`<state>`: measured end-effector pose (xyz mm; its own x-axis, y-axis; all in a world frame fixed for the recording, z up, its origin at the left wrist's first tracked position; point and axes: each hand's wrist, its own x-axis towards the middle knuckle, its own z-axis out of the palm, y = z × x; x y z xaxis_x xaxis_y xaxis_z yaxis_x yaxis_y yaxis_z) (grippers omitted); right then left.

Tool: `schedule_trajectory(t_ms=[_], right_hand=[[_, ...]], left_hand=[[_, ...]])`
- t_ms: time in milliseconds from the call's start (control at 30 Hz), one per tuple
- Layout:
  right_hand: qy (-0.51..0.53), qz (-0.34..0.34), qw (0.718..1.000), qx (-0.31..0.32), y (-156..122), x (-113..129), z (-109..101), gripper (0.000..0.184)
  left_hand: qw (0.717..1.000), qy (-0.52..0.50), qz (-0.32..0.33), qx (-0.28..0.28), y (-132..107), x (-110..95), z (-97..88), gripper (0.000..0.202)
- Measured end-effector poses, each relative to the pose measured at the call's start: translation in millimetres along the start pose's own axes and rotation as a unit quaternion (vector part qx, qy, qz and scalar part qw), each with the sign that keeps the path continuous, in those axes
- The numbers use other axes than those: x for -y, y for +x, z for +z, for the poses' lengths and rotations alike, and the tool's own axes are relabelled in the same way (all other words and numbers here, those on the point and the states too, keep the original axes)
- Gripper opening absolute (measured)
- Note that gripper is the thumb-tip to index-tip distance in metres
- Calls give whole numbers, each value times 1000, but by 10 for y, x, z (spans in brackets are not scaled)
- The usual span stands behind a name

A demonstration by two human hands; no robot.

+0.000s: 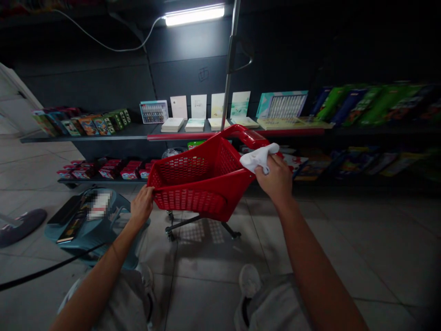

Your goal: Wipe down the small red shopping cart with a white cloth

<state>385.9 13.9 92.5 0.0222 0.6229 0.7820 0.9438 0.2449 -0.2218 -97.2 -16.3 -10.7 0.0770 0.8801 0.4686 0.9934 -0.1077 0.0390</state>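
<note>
Shelving behind; left hand grips red mesh cart; right hand clutches white cloth.

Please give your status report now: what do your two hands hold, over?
Left hand gripping rim of red shopping cart. Right hand holding white cloth at cart's side. Teal plastic chair beside cart, on left.

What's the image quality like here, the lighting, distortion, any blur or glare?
In the head view, the ceiling tube light glares against dim surroundings, the shelves at right sink into shadow, wide-angle distortion bends the floor tiles, and a pixelated patch blurs out something on the blue seat.
</note>
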Motion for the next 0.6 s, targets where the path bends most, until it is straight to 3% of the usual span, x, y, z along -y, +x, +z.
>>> schedule_trajectory(t_ms=[133,367,500,600], right_hand=[[2,19,1000,5,90,40,-14,43],[-30,14,994,103,257,180,-66,33],[-50,-3,994,92,212,279,-38,41],[-58,-4,995,82,174,334,-10,43]], left_hand=[[1000,-14,-15,4,68,72,29,32],[996,-18,-83,23,141,109,90,47],[994,-14,-102,28,145,62,135,70],[997,-32,-64,20,124,-60,133,81]])
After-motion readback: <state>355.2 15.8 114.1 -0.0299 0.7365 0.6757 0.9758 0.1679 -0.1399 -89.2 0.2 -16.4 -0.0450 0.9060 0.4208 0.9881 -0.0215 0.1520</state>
